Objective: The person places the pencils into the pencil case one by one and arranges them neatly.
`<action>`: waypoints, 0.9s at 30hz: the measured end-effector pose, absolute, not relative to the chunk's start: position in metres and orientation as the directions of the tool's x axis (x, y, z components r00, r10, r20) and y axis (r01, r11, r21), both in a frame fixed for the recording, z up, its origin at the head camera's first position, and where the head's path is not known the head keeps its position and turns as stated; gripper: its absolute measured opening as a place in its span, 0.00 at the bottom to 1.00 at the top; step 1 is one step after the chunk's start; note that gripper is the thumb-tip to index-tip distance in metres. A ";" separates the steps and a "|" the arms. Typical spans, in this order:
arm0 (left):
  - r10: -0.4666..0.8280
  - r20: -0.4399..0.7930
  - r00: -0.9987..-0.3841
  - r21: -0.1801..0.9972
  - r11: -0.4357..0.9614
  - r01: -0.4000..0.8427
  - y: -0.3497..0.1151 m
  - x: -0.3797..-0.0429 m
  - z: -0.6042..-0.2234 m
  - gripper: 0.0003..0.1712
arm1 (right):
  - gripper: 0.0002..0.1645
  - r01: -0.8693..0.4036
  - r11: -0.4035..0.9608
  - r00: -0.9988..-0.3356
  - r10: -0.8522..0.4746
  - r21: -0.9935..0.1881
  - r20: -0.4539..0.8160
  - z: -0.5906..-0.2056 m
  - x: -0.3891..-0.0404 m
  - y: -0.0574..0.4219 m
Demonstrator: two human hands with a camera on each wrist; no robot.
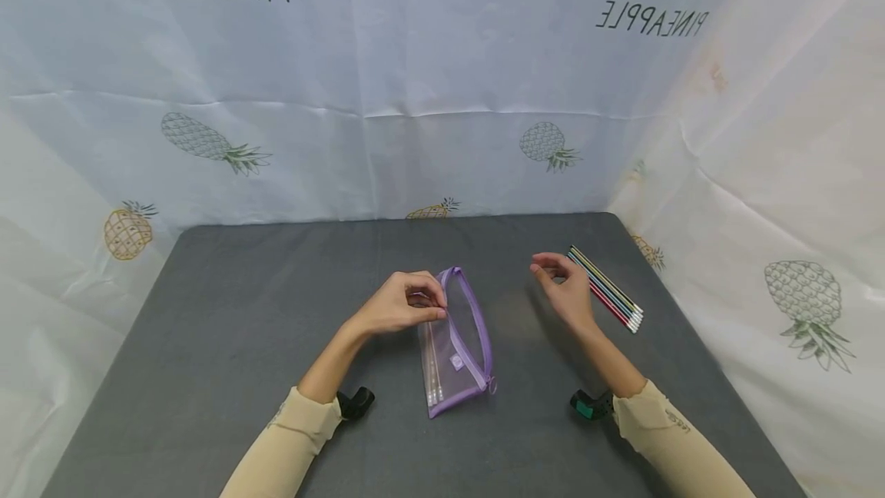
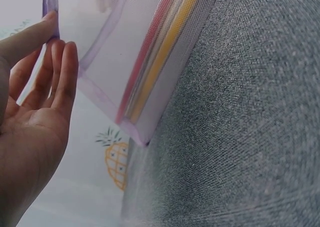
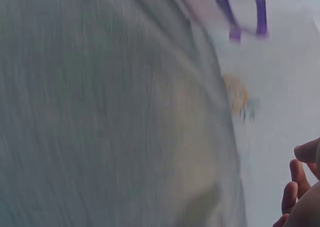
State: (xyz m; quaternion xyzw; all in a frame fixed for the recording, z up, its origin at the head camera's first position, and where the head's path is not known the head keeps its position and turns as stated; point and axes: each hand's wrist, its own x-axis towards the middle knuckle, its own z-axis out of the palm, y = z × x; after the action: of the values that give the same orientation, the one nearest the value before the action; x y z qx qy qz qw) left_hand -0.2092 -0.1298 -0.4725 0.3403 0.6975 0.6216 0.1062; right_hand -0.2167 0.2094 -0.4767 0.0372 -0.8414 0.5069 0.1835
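Note:
A purple-edged mesh pencil pouch [image 1: 465, 381] has its mouth spread apart on the grey table. My left hand [image 1: 399, 304] pinches the near lip of that mouth between thumb and fingers. Through the mesh, pencils [image 1: 433, 379] lie along the pouch's left side; the left wrist view shows a red pencil [image 2: 146, 52] and a yellow pencil [image 2: 167, 52] among them. My right hand [image 1: 568, 294] hovers over the table with fingers loosely bent and nothing in them. Just right of it lies a row of several pencils [image 1: 615, 296], their upper left ends partly behind the fingers.
The dark grey table [image 1: 276, 329] ends at a white curtain [image 1: 429, 60] printed with pineapples, along the back and both sides. A black wrist camera [image 1: 356, 403] sits at the left cuff, and another wrist camera [image 1: 591, 405] at the right cuff.

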 end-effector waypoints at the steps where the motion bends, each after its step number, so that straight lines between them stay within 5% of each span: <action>1: 0.607 0.276 -0.745 0.939 -0.005 0.344 -0.130 -0.209 -0.473 0.06 | 0.13 -0.244 0.495 -0.929 0.128 -0.834 0.348 -0.482 -0.222 0.219; 14: 0.616 0.301 -0.728 0.930 -0.022 0.366 -0.131 -0.210 -0.475 0.07 | 0.11 -0.124 0.817 -0.898 0.150 -0.564 0.414 -0.514 -0.257 0.285; 27: 0.614 0.297 -0.732 0.933 -0.023 0.359 -0.131 -0.210 -0.476 0.07 | 0.12 -0.102 0.876 -0.922 0.095 -0.471 0.377 -0.518 -0.266 0.290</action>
State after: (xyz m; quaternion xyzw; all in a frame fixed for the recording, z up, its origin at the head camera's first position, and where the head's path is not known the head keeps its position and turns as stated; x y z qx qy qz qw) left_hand -0.2097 -0.1311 -0.4756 0.3518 0.6914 0.6227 0.1020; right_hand -0.2659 0.2899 -0.5180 0.0020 -0.9481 0.2489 0.1981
